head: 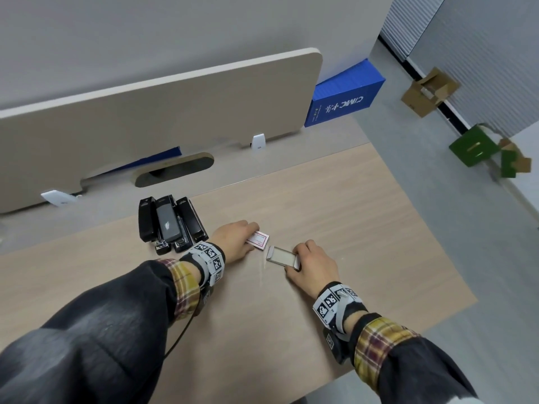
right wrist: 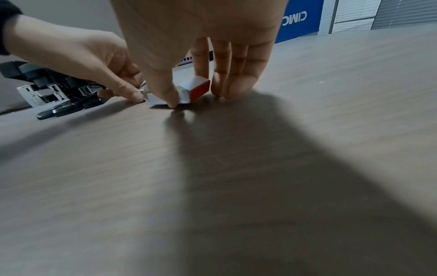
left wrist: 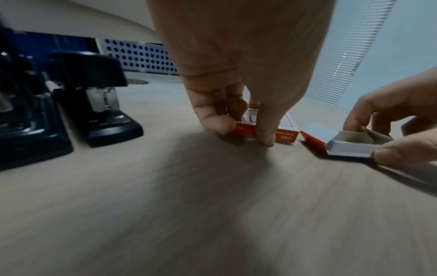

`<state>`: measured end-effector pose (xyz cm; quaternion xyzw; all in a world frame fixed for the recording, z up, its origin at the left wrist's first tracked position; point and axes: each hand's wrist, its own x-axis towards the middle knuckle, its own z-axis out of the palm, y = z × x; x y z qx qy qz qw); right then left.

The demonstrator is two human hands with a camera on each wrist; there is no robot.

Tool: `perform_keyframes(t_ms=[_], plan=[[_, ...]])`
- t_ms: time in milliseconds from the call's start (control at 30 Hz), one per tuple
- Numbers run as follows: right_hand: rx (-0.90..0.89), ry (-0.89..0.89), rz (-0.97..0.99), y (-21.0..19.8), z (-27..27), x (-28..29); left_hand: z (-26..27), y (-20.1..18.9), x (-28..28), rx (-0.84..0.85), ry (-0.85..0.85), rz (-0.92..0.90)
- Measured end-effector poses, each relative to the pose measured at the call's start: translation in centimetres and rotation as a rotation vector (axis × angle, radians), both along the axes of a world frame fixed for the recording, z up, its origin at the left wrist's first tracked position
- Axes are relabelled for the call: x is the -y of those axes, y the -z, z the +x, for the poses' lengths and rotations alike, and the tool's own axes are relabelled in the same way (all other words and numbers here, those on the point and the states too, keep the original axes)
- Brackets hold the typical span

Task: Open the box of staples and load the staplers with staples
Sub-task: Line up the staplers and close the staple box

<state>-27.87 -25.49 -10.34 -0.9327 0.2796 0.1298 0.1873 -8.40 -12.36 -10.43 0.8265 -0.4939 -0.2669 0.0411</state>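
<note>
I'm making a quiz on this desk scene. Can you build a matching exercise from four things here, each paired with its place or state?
1. box sleeve
2. inner tray
3. staplers
4. blue container

A. beyond the desk's far edge
B. pulled out, held by the right hand
C. grouped side by side, untouched
D. pinched by the left hand

Pairs: 1-D, 2-B, 3-C, 4-A

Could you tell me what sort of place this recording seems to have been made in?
Most likely an office. The work goes on at a wood-grain desk with a beige divider panel along its back edge, window blinds hang to the right, and cardboard boxes lie on the floor.
</note>
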Motion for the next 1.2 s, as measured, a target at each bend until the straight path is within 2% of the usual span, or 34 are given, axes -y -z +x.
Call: perform_keyframes(t_ms=[167, 400, 833, 967, 1100, 1200], plan=[[0.056, 0.058, 0.021, 0.3, 0.3, -0.3, -0.3, 0.6, -1.4, -0.063, -0.011, -0.051], [0.097, 0.034, 0.019, 0.5, 0.8, -1.1, -0.7, 0.7, -1.5, -0.103, -0.06, -0.052], [0.254, -0.013, 0.205, 0.4, 0.5, -1.1, -1.0, 0.2, -1.8, -0.115, -0.059, -0.06], [0.353, 0.113, 0.367, 0.3, 1.1, -1.3, -1.4, 0.1, -2.1, -0.141, -0.05, -0.129], [0.419, 0.468, 0.763, -0.1, 2.2, -1.6, -1.6, -0.1, -1.5, -0.203, -0.067, -0.146], [0.487, 0.595, 0.923, -0.7, 2.5, -1.4, -1.6, -0.3, -0.9, -0.266, -0.077, -0.114]])
